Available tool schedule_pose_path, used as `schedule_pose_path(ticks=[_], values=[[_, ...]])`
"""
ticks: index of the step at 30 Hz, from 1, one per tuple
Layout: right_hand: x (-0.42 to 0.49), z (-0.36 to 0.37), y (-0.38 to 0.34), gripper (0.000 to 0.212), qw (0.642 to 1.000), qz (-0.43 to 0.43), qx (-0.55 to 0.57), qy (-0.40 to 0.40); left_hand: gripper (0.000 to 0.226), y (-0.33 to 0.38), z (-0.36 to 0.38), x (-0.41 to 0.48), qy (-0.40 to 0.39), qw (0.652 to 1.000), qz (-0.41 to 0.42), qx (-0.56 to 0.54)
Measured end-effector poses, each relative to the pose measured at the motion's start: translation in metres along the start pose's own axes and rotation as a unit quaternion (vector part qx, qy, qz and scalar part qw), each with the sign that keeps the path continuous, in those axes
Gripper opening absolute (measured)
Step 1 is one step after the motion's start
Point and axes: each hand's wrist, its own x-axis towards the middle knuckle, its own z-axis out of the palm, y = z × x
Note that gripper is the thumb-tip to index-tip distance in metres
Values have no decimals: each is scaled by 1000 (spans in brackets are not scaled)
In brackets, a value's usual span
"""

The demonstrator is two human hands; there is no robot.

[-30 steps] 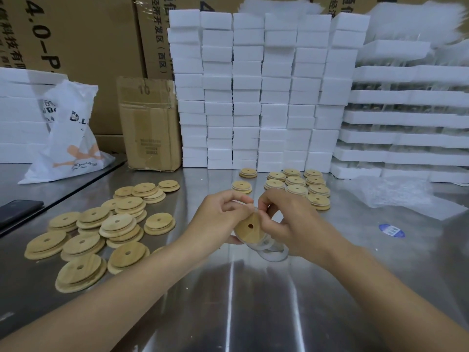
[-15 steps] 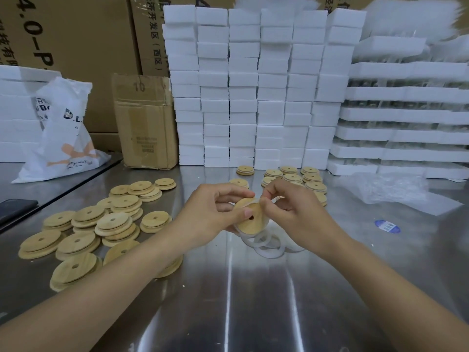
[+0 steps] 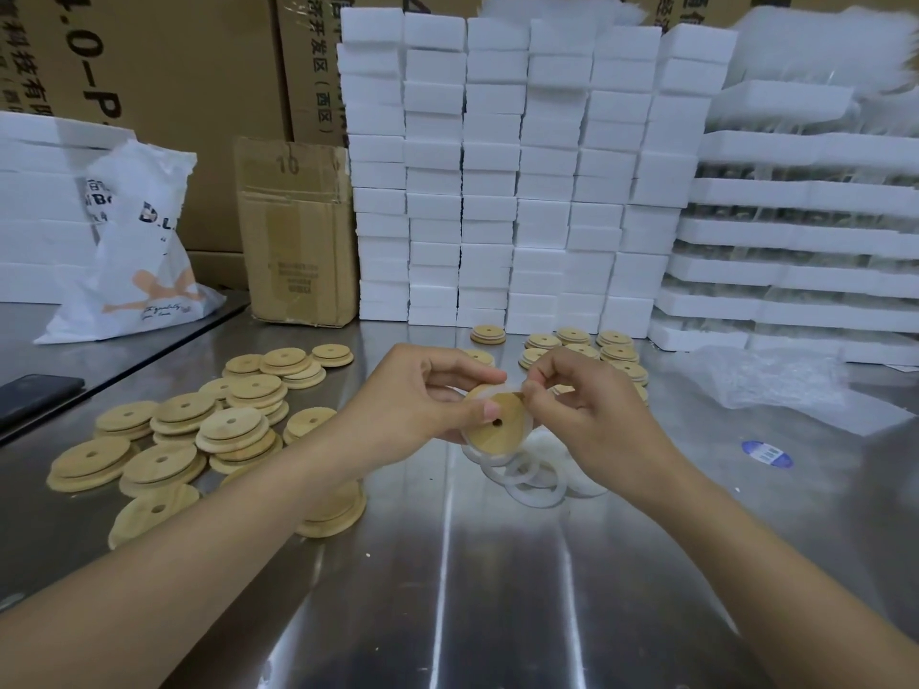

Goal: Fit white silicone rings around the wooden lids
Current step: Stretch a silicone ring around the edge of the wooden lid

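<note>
My left hand (image 3: 413,395) grips a round wooden lid (image 3: 502,425) with a small centre hole, thumb pressed on its face. A white silicone ring (image 3: 497,390) lies around the lid's upper edge. My right hand (image 3: 592,415) pinches that ring at the lid's top right. Both hands hover above the steel table (image 3: 447,589). Several loose white rings (image 3: 532,479) lie on the table just below the lid. Bare wooden lids (image 3: 199,430) are piled to the left. More lids (image 3: 577,348) are stacked behind my hands.
Stacks of white foam blocks (image 3: 512,181) wall off the back, with foam trays (image 3: 795,231) at the right. A cardboard box (image 3: 298,231) and a white bag (image 3: 134,251) stand back left. A dark phone (image 3: 30,397) lies far left; crumpled plastic wrap (image 3: 776,380) and a blue sticker (image 3: 766,454) lie right.
Both hands rose a little with the lid, and the lid has tilted more face-up. My right fingers have worked along the ring on the lid's rim. The loose rings below are more exposed.
</note>
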Motion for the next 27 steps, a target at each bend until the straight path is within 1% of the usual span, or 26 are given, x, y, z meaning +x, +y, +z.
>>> schedule_pose_path(ticks=[3, 7, 14, 18, 22, 24, 27], values=[[-1, 2, -2, 11, 1000, -1, 2, 10, 31, 2, -2, 0, -7, 1000, -18, -4], [-1, 5, -4, 16, 999, -12, -3, 40, 32, 7, -5, 0, -31, 999, -18, 4], [-6, 17, 0, 11, 998, -30, -5, 61, 31, 5, -11, -1, -64, 997, -30, 8], [-10, 23, -2, 12, 996, -39, 2, 75, 29, 5, -13, -2, -86, 996, -32, 2], [-9, 22, -3, 10, 998, -41, 21, 43, 24, 5, -13, -3, -75, 997, -31, -6], [-8, 18, -3, 12, 999, -39, 29, 24, 17, 7, -11, -4, -69, 996, -37, -33], [-8, 15, -1, 14, 999, -42, 31, 15, 15, 9, -11, -5, -64, 996, -40, -52]])
